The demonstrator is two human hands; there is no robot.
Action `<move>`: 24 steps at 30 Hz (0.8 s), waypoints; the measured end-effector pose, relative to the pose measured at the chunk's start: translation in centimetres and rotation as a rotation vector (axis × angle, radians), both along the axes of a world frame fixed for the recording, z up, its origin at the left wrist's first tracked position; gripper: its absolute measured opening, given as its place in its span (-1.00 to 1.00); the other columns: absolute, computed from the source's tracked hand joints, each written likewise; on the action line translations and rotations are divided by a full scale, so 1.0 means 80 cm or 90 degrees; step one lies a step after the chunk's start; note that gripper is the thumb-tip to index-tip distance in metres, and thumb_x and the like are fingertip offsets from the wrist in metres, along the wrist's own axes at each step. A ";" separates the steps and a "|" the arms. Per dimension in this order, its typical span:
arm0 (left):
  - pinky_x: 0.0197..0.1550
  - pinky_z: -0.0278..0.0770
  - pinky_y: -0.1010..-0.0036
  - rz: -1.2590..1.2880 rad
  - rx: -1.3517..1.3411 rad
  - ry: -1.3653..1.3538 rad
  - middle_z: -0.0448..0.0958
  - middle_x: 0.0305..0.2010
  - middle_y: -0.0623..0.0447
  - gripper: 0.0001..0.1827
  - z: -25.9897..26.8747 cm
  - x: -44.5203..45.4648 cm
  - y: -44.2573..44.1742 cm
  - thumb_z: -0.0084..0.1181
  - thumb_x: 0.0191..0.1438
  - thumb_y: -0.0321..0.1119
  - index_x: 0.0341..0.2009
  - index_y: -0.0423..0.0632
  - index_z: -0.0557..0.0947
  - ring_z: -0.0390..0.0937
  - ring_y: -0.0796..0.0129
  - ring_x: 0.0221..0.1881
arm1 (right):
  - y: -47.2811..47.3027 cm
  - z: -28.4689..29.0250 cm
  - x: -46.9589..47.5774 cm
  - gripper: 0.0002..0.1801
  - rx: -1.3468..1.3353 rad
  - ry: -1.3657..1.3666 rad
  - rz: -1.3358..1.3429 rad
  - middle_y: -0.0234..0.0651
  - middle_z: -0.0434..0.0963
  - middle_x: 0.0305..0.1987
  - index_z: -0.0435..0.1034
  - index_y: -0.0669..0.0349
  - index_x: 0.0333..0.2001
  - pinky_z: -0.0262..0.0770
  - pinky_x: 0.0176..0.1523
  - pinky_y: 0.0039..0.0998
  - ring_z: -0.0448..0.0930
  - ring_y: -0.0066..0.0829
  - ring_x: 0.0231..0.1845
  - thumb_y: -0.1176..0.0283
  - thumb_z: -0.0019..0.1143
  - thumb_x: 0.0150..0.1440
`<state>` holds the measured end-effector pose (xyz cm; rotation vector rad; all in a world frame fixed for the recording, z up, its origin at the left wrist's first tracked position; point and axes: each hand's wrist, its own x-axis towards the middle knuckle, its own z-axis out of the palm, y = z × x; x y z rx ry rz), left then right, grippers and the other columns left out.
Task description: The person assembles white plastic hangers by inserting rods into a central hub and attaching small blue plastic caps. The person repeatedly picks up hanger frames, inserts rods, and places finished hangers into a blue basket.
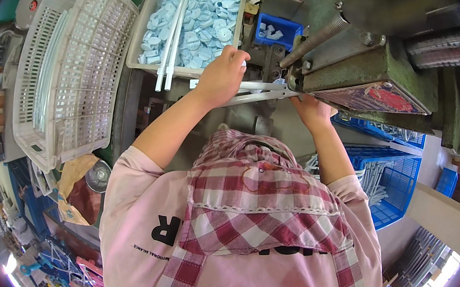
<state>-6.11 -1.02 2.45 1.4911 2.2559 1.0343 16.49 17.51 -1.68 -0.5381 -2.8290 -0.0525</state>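
Note:
My left hand (223, 76) is curled, with a small white piece (244, 64) showing at its fingers. White metal tubes (257, 94) pass beneath this hand and wrist and meet at the head of a green press machine (348, 74). A bluish-white plastic part (279, 81) sits by the joint. At the tubes' right end, my right hand (313, 111) grips them just under the machine head, its fingers partly hidden. Two more white tubes (173, 39) lean across a pale bin (135, 59) of light-blue plastic caps (201, 21).
A blue tray (277, 43) with small white pieces stands behind the tubes. A coil spring (316, 38) slants down the machine. White perforated crates (89, 72) with tubes are at left. Blue crates (394, 196) with metal tubes stand at right. A metal bowl (97, 176) sits lower left.

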 end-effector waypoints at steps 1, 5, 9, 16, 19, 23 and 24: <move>-0.11 0.53 0.11 0.006 -0.002 0.010 0.41 -0.03 -0.14 -0.75 -0.002 -0.002 0.000 0.02 0.25 -0.41 0.03 -0.05 0.50 0.54 -0.09 -0.15 | -0.005 0.017 -0.007 -0.39 -0.061 -0.018 -0.035 -0.16 0.52 0.23 0.51 0.12 0.13 0.35 0.30 -0.05 0.48 -0.02 0.25 -0.07 0.26 0.14; -0.12 0.54 0.09 0.026 -0.026 0.047 0.41 -0.03 -0.16 -0.74 -0.001 -0.012 0.012 0.04 0.26 -0.41 0.04 -0.05 0.49 0.55 -0.12 -0.16 | 0.016 0.009 -0.009 -0.28 -0.063 -0.029 -0.002 -0.18 0.49 0.30 0.45 0.15 0.21 0.27 0.40 -0.15 0.43 -0.11 0.32 -0.13 0.26 0.15; -0.18 0.55 0.08 0.046 0.026 0.097 0.41 -0.08 -0.21 -0.75 -0.008 -0.015 0.019 0.06 0.24 -0.43 0.01 -0.10 0.45 0.55 -0.17 -0.20 | 0.014 0.071 -0.027 -0.27 -0.518 -0.066 -0.054 -0.18 0.49 0.31 0.42 0.17 0.24 0.26 0.41 -0.21 0.42 -0.17 0.32 -0.10 0.27 0.15; -0.06 0.52 0.09 0.058 0.010 0.028 0.41 -0.04 -0.20 -0.70 -0.027 -0.016 0.037 0.13 0.21 -0.40 0.03 -0.07 0.44 0.52 -0.18 -0.09 | 0.018 0.046 -0.014 -0.17 -0.514 -0.110 -0.118 -0.07 0.46 0.32 0.42 0.20 0.24 0.25 0.41 -0.22 0.39 -0.12 0.37 -0.21 0.26 0.10; -0.05 0.53 0.10 0.053 0.043 -0.040 0.44 -0.05 -0.23 -0.61 -0.027 -0.005 0.037 0.21 0.11 -0.42 0.03 -0.08 0.44 0.53 -0.20 -0.08 | 0.009 0.045 -0.013 -0.09 -0.426 -0.170 -0.104 -0.01 0.43 0.34 0.39 0.20 0.26 0.24 0.41 -0.22 0.36 -0.08 0.40 -0.28 0.25 0.05; 0.13 0.45 0.00 -0.099 0.073 -0.003 0.57 -0.12 -0.23 -0.52 -0.018 0.046 0.067 0.23 0.02 -0.27 0.06 -0.08 0.50 0.55 -0.16 -0.05 | 0.009 0.039 -0.005 -0.06 -0.372 -0.217 -0.096 0.02 0.31 0.42 0.28 0.13 0.35 0.14 0.46 -0.13 0.27 0.00 0.46 -0.24 0.25 0.06; 0.24 0.32 -0.08 -0.106 0.102 0.140 0.58 -0.13 -0.21 -0.55 -0.021 0.063 0.075 0.19 0.06 -0.15 0.03 -0.08 0.57 0.54 -0.11 0.00 | 0.011 0.038 -0.001 -0.09 -0.406 -0.190 -0.095 -0.01 0.27 0.45 0.28 0.11 0.35 0.05 0.50 -0.08 0.21 0.01 0.49 -0.20 0.26 0.07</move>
